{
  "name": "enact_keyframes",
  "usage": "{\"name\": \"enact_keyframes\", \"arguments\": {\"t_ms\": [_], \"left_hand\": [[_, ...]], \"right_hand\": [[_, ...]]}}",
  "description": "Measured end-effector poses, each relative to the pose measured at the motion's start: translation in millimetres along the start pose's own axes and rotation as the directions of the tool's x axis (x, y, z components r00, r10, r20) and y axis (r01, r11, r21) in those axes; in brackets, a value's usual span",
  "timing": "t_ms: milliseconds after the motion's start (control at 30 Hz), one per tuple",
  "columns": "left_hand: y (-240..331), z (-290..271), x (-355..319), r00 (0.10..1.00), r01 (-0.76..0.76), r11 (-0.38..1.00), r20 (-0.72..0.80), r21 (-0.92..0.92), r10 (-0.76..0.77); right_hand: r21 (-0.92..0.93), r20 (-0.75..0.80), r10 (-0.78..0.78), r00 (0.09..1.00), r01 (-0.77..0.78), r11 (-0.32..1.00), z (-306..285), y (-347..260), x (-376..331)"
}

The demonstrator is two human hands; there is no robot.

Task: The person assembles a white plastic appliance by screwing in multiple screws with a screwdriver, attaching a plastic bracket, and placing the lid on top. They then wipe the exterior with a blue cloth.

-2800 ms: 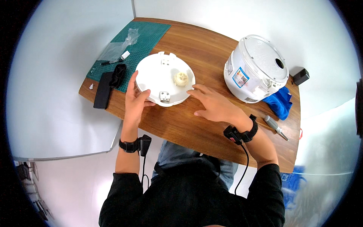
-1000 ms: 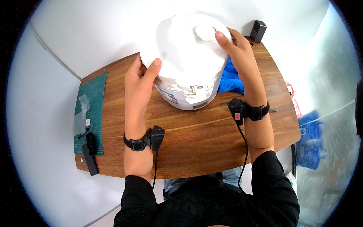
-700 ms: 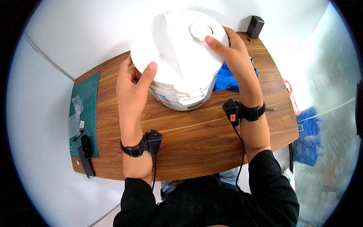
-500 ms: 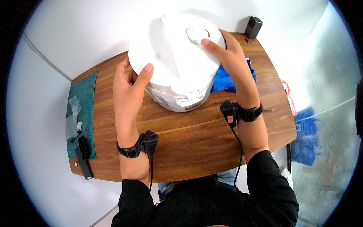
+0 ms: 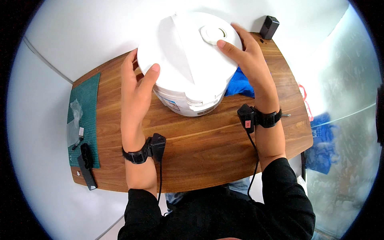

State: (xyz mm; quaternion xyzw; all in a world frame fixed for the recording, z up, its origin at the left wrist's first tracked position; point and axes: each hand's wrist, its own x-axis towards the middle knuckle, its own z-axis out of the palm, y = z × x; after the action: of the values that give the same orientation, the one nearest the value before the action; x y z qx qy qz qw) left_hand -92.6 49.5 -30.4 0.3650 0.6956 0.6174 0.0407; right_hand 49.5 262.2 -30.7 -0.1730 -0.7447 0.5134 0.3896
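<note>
Lid [image 5: 170, 60] held from both sides on the pot [image 5: 185, 109]

The white lid lies over the pot, which stands toward the far edge of the table [image 5: 192, 150]; whether it is seated all round cannot be told. The left hand [image 5: 135, 90] holds its left edge, thumb over the top and fingers spread down the side. The right hand [image 5: 253, 58] holds the opposite edge, thumb beside the round vent [image 5: 210, 35]. That wide, two-sided hold probably keeps a broad, smooth lid level; the fingers' undersides are hidden.

Just right of the pot lies a blue cloth [image 5: 240, 85], and beyond it a black box [image 5: 269, 28]. The green mat [image 5: 89, 98] sits well apart at left, with a clear bag [image 5: 75, 114] on it, seemingly keeping small items off the working area.
</note>
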Motion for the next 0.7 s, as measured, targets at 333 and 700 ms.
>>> {"name": "enact_keyframes", "arguments": {"t_ms": [333, 700], "left_hand": [[2.2, 9.7, -2.6, 0.996, 0.021, 0.994, 0.085, -0.107, -0.012], [2.5, 9.3, -1.6, 0.997, 0.031, 0.997, 0.074, -0.071, -0.026]], "right_hand": [[-0.154, 0.003, -0.061, 0.998, 0.061, 0.986, -3.4, -0.9, 2.2], [-0.242, 0.020, -0.063, 0.998, 0.066, 0.968, -4.4, 0.8, 6.8]]}}
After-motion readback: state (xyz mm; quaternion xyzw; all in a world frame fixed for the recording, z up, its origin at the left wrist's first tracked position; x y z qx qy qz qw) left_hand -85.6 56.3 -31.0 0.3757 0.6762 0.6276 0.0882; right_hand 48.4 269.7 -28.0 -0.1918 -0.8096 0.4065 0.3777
